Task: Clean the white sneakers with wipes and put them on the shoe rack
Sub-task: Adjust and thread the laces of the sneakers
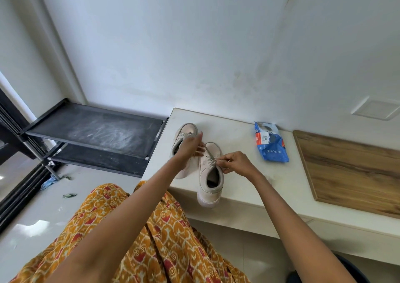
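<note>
Place: a home is showing here, likely an entryway or room corner.
Landmark: a white ledge [238, 187] is running along a plain white wall [194, 44].
Left of the ledge: a black shoe rack [95, 129] is standing on a glossy tiled floor [39, 224].
On the ledge: a wooden board [350, 170] is lying at its right end.
Above the ledge's right end: a white switch plate [376, 109] is sitting in the wall.

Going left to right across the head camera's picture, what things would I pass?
Black shoe rack → far sneaker → near sneaker → blue wipes packet → wooden board.
</note>
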The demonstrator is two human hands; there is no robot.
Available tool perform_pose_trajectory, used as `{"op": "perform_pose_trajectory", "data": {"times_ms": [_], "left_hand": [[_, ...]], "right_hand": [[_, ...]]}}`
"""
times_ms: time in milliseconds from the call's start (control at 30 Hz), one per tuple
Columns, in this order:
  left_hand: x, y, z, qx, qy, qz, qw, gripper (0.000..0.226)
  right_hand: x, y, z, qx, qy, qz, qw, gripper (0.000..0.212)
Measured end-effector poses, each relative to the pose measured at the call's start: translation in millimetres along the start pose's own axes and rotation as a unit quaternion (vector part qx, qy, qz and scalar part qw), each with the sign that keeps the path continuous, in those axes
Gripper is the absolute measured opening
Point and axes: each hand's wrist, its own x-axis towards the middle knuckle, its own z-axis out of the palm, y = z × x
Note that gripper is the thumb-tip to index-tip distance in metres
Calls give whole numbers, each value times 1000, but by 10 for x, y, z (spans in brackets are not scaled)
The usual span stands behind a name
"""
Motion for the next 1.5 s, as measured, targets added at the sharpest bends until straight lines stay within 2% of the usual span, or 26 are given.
{"op": "perform_pose_trajectory", "data": {"times_ms": [67,133,167,200,300,367,400,433,500,567,633,700,800,867,967,1067,1133,1267,1400,1500], "left_hand": [[13,133,3,-177,44,-9,983,43],[17,236,-3,-341,89,-15,936,41],[22,271,-8,-387,107,-11,916,40],[28,287,-14,-393,118,-5,912,40],[-7,233,1,-263,89,33,960,37],[-52,176,15,-102,18,99,990,27],[-69,150,13,3,-27,134,991,21],[-71,123,14,120,-72,162,977,18],[-40,47,35,323,-138,205,913,19],[-13,-41,73,409,-159,208,874,17],[5,-128,104,419,-149,193,875,14],[23,-176,113,394,-124,176,893,15],[40,-150,123,356,-111,124,919,35],[94,-132,143,389,-114,98,909,37],[158,-137,156,469,-97,94,873,17],[171,-229,141,483,-88,107,865,14],[154,-287,103,458,-95,116,877,13],[86,-304,24,327,-133,111,929,13],[72,-272,25,297,-144,123,936,4],[70,-295,25,301,-141,124,935,9]], "right_hand": [[2,29,12,26,4,13,1000,20],[2,70,26,56,5,26,998,20],[-2,82,35,69,7,29,997,19],[-8,89,41,77,9,31,996,17],[-8,89,51,82,12,34,996,16],[0,101,47,81,14,37,996,16],[4,105,49,81,14,38,996,16],[12,107,52,79,14,38,996,16],[27,103,58,74,11,41,996,15],[32,100,60,68,11,44,997,17],[34,119,57,66,8,46,997,21],[30,145,50,70,0,47,996,23],[19,148,56,74,-11,46,996,23],[13,137,57,77,-12,48,996,21],[15,121,60,79,-8,51,996,17],[19,130,57,75,-3,45,996,14],[13,146,61,67,-2,40,997,13],[3,164,75,74,10,45,996,13],[-2,138,80,72,18,43,996,9],[-1,125,87,64,18,44,997,9]]}}
